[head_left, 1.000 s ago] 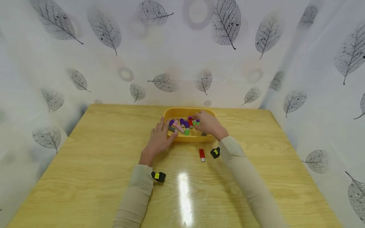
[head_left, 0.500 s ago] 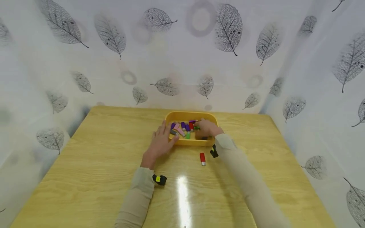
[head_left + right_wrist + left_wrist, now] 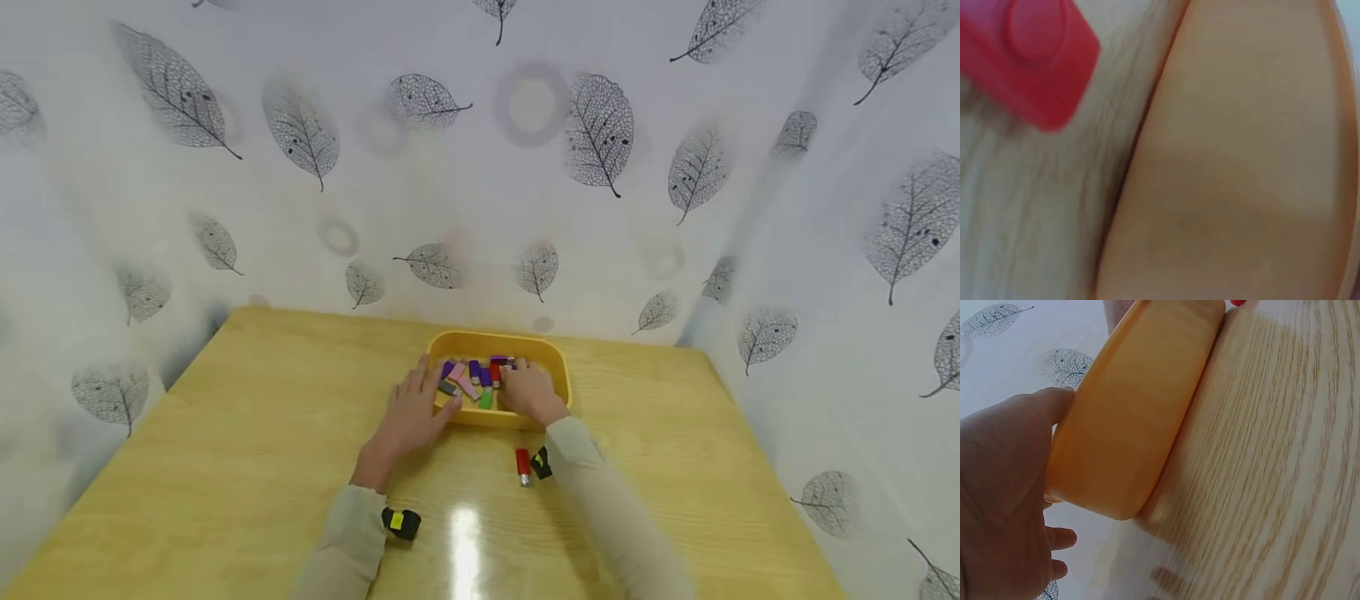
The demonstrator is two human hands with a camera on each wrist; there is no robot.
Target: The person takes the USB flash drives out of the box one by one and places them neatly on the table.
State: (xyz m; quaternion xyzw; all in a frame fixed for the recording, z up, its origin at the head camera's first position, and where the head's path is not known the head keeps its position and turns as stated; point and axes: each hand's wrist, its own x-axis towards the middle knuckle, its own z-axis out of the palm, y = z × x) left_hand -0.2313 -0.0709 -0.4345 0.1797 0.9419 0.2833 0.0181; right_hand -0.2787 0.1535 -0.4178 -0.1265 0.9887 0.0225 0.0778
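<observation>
In the head view a yellow plastic bin (image 3: pixel 487 421) holds several USB flash drives: purple, pink, grey, red and green. My left hand (image 3: pixel 408 423) rests at the bin's left end, fingers spread and fairly straight. Its thumb (image 3: pixel 1057 403) touches the near rim in the left wrist view. My right hand (image 3: pixel 531 390) reaches down inside the right part of the bin, its fingertips beside a red USB flash drive (image 3: pixel 495 375). Those fingertips are hidden under the hand, so I cannot tell whether they pinch a drive. A green USB flash drive (image 3: pixel 486 398) lies left of them.
Another red USB flash drive (image 3: pixel 522 467) lies on the wooden table (image 3: pixel 262 467) in front of the bin, close to the right wrist's black strap (image 3: pixel 541 462). Behind the table hangs a white curtain (image 3: pixel 465 183) with a leaf print.
My right hand has lowered deeper into the bin, covering the green drive that showed at its fingertips. The left hand keeps its place at the bin. The head view has tilted up.
</observation>
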